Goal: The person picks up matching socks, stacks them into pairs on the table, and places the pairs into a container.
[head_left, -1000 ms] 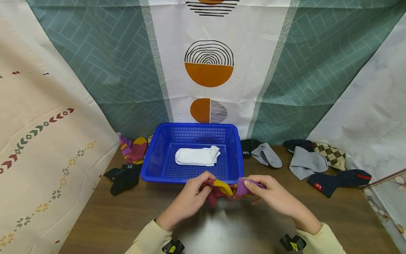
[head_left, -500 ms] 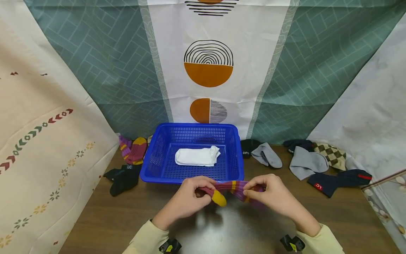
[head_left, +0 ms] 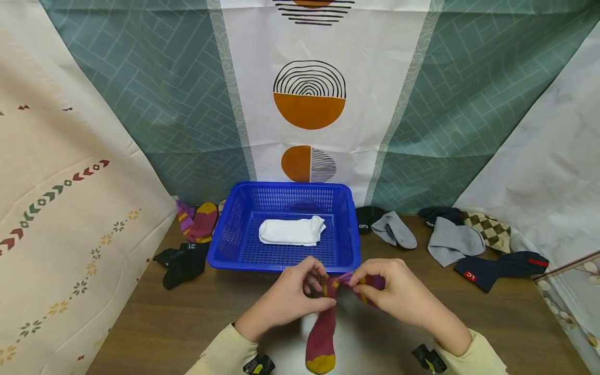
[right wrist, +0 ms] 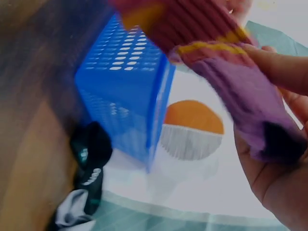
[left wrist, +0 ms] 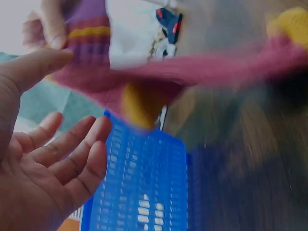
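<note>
My right hand (head_left: 403, 297) pinches a knitted sock (head_left: 321, 333) by its striped purple end, in front of the basket. The sock's maroon foot and yellow toe hang toward the table's front; in the left wrist view the sock (left wrist: 211, 70) is blurred. My left hand (head_left: 288, 299) is beside the sock, its thumb and fingers apart and not closed round it. Whether the left thumb touches the knit, I cannot tell. Behind both hands stands a blue basket (head_left: 220, 255), with folded white socks (head_left: 288, 232) inside.
Left of the basket lie a maroon and purple sock (head_left: 204, 224) and black socks (head_left: 185, 265). To its right are a black sock (head_left: 370, 216), a grey sock (head_left: 395, 229), another grey sock (head_left: 452, 239), a checked sock (head_left: 487, 229) and navy socks (head_left: 506, 265).
The sock's yellow toe, earlier bent up at my left hand, now hangs down toward me. My left hand's fingers have come apart from the sock; my right hand keeps its pinch.
</note>
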Action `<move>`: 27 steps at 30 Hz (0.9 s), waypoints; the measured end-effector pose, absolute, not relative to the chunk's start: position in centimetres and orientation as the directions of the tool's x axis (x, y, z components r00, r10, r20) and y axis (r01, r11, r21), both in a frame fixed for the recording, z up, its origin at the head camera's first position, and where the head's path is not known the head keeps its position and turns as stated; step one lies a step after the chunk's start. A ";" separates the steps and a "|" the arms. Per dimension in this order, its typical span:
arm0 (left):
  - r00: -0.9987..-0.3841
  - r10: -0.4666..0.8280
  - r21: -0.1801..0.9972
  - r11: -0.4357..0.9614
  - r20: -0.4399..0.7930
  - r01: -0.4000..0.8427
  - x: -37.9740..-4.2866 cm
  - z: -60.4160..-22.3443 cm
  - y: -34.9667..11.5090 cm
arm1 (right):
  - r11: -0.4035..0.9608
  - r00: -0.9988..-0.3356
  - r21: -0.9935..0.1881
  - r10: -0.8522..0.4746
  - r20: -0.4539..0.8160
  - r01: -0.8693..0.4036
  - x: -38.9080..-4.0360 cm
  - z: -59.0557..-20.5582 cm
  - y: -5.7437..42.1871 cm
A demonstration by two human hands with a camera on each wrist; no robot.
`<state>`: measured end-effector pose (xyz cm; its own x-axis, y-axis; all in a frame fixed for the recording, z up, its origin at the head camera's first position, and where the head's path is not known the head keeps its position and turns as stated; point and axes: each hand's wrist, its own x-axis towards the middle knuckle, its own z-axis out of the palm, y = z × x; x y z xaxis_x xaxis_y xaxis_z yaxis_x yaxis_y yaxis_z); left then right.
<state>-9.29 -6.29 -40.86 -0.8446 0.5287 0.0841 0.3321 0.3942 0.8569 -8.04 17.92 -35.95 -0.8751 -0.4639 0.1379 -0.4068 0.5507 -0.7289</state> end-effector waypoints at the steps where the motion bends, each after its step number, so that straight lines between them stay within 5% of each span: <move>1: -0.834 0.547 0.854 0.396 0.076 0.337 -9.3 -40.9 -6.0 | 0.541 -0.863 -0.725 -0.483 0.146 -0.426 -8.0 -35.7 17.7; 8: -0.762 0.631 0.802 0.375 0.145 0.464 -9.2 -41.4 -4.5 | 0.523 -0.837 -0.698 -0.507 0.206 -0.489 -7.9 -34.1 16.8; 27: -0.852 0.519 0.753 0.535 0.065 0.383 -10.0 -41.2 -8.6 | 0.622 -0.893 -0.642 -0.339 0.295 -0.448 -9.5 -34.0 21.0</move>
<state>-10.01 -8.56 -41.25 -0.8523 0.5191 0.0647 0.3830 0.5350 0.7531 -9.52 21.00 -34.03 -0.8935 -0.3391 0.2945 -0.4478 0.6220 -0.6423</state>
